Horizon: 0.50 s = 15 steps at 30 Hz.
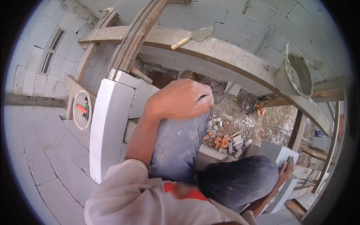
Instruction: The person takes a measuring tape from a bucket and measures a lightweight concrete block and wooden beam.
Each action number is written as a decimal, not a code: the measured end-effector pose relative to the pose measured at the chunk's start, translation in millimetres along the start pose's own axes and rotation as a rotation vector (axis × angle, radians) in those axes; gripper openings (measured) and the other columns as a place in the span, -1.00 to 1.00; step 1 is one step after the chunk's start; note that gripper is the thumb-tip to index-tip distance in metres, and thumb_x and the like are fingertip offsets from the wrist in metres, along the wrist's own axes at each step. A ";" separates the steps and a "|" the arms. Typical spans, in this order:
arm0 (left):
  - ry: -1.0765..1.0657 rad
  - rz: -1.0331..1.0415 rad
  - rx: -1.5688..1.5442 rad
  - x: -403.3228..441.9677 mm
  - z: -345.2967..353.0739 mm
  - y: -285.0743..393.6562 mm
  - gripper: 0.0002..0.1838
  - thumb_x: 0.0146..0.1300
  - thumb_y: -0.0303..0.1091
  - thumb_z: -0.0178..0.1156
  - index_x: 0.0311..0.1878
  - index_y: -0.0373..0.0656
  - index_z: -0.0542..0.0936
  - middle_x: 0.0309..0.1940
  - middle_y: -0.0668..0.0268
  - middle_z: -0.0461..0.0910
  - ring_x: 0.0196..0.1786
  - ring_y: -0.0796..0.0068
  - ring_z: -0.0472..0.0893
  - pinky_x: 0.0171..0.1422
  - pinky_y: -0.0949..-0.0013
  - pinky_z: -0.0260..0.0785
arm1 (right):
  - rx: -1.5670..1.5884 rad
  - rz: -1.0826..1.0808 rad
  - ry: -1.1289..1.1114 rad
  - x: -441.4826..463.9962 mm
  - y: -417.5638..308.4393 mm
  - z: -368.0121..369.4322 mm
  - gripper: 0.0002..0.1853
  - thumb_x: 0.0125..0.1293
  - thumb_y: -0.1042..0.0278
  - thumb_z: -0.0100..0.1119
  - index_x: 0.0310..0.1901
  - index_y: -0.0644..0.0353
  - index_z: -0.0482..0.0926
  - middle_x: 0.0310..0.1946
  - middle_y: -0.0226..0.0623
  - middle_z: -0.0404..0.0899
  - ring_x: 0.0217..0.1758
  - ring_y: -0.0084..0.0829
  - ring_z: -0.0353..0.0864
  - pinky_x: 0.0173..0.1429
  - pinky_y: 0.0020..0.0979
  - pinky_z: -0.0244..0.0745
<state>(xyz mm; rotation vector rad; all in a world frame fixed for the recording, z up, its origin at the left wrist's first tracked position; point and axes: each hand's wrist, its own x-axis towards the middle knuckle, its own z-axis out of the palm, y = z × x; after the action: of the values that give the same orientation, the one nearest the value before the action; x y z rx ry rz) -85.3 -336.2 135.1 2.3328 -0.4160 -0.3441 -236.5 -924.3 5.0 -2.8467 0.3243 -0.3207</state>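
My left hand (pixel 183 99) is closed in a fist on top of my raised left knee, with a small dark gap between the curled fingers and nothing visible in it. On the right, my right hand (pixel 286 170) lies with its fingers stretched against the end of a white aerated concrete block (pixel 277 151), beside my other knee. The palm is partly hidden. Beyond my left hand, a trowel (pixel 195 37) with a wooden handle rests on a long curved-looking beam (pixel 228 55).
A mortar bucket (pixel 296 75) stands at the beam's right. White blocks (pixel 108 123) form a wall edge at left, near a white tub (pixel 81 110) holding small tools. Broken bricks (pixel 223 142) litter the ground below. A thin string (pixel 67 142) runs along the left.
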 end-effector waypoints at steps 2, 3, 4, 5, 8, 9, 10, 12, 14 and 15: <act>-0.009 0.027 -0.002 0.3 -0.9 0.7 -0.64 0.38 -0.18 0.07 -0.11 -0.19 0.77 -0.12 0.00 0.78 0.01 -0.16 0.72 0.17 -0.06 0.55 | -0.005 0.002 0.011 -0.6 7.6 3.2 -0.49 0.70 0.09 0.02 0.44 0.28 0.57 0.50 0.07 0.48 0.58 0.06 0.40 0.68 0.01 0.19; -0.008 0.034 -0.002 0.7 -1.2 0.6 -0.64 0.38 -0.18 0.07 -0.10 -0.18 0.78 -0.10 0.02 0.79 0.02 -0.13 0.73 0.18 -0.04 0.55 | -0.028 -0.010 0.009 -0.5 13.4 3.0 -0.49 0.69 0.08 0.03 0.43 0.28 0.57 0.50 0.07 0.49 0.58 0.06 0.41 0.68 0.01 0.19; -0.031 0.055 0.035 1.1 -1.3 -0.9 -0.64 0.37 -0.18 0.06 -0.09 -0.18 0.77 -0.06 0.08 0.80 0.05 -0.08 0.73 0.20 -0.01 0.55 | -0.017 0.009 0.021 -1.2 12.8 1.0 -0.49 0.68 0.08 0.04 0.43 0.28 0.57 0.50 0.07 0.49 0.57 0.06 0.41 0.68 0.01 0.19; -0.035 0.065 0.022 3.1 -1.0 -0.6 -0.64 0.37 -0.18 0.06 -0.09 -0.18 0.77 -0.06 0.07 0.80 0.05 -0.08 0.73 0.20 -0.01 0.55 | -0.001 0.022 0.029 -1.7 8.8 1.2 -0.48 0.68 0.08 0.05 0.43 0.28 0.57 0.50 0.06 0.50 0.57 0.06 0.41 0.68 0.01 0.20; -0.029 0.056 -0.004 0.4 -2.7 -0.2 -0.64 0.37 -0.19 0.06 -0.09 -0.18 0.77 -0.07 0.05 0.79 0.04 -0.08 0.73 0.19 -0.01 0.55 | 0.012 0.023 0.035 -1.0 5.4 1.5 -0.48 0.67 0.08 0.06 0.43 0.27 0.58 0.49 0.07 0.50 0.57 0.06 0.42 0.68 0.00 0.20; -0.023 0.047 -0.010 0.6 -2.1 0.1 -0.64 0.37 -0.19 0.05 -0.09 -0.18 0.77 -0.08 0.05 0.79 0.04 -0.08 0.73 0.19 -0.01 0.55 | 0.011 0.019 0.034 -1.0 4.4 2.1 -0.48 0.67 0.08 0.06 0.43 0.27 0.58 0.50 0.07 0.50 0.57 0.06 0.42 0.68 0.00 0.20; -0.015 0.038 -0.016 0.6 -1.8 0.2 -0.64 0.37 -0.19 0.05 -0.09 -0.18 0.77 -0.09 0.05 0.79 0.04 -0.08 0.73 0.19 -0.02 0.55 | 0.017 0.019 0.034 -0.9 4.5 3.0 -0.49 0.66 0.09 0.07 0.43 0.27 0.58 0.50 0.07 0.50 0.57 0.06 0.42 0.68 0.00 0.20; -0.010 0.050 -0.019 0.4 -0.9 -1.5 -0.64 0.37 -0.19 0.05 -0.11 -0.18 0.76 -0.10 0.04 0.79 0.02 -0.10 0.73 0.17 -0.03 0.54 | 0.026 0.022 0.036 -1.5 6.9 3.6 -0.49 0.66 0.10 0.07 0.44 0.26 0.58 0.50 0.08 0.49 0.57 0.06 0.41 0.68 -0.01 0.20; -0.006 0.057 -0.018 0.3 -1.0 -1.1 -0.65 0.37 -0.19 0.04 -0.12 -0.18 0.76 -0.11 0.03 0.79 0.01 -0.11 0.73 0.16 -0.04 0.54 | 0.020 0.022 0.027 -1.4 7.6 3.6 -0.49 0.66 0.10 0.07 0.44 0.26 0.58 0.50 0.08 0.49 0.58 0.06 0.41 0.68 0.00 0.20; -0.007 0.056 -0.015 0.0 -1.3 -0.3 -0.65 0.37 -0.19 0.04 -0.12 -0.17 0.76 -0.11 0.03 0.79 0.01 -0.12 0.72 0.15 -0.05 0.54 | 0.015 0.023 0.023 -1.2 7.4 3.2 -0.49 0.66 0.11 0.07 0.44 0.26 0.58 0.50 0.09 0.49 0.58 0.07 0.40 0.68 0.00 0.19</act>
<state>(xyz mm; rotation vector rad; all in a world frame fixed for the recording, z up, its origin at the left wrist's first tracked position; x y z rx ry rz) -84.8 -335.2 135.8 2.3011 -0.4789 -0.3271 -238.3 -930.2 -0.3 -2.8244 0.3571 -0.3497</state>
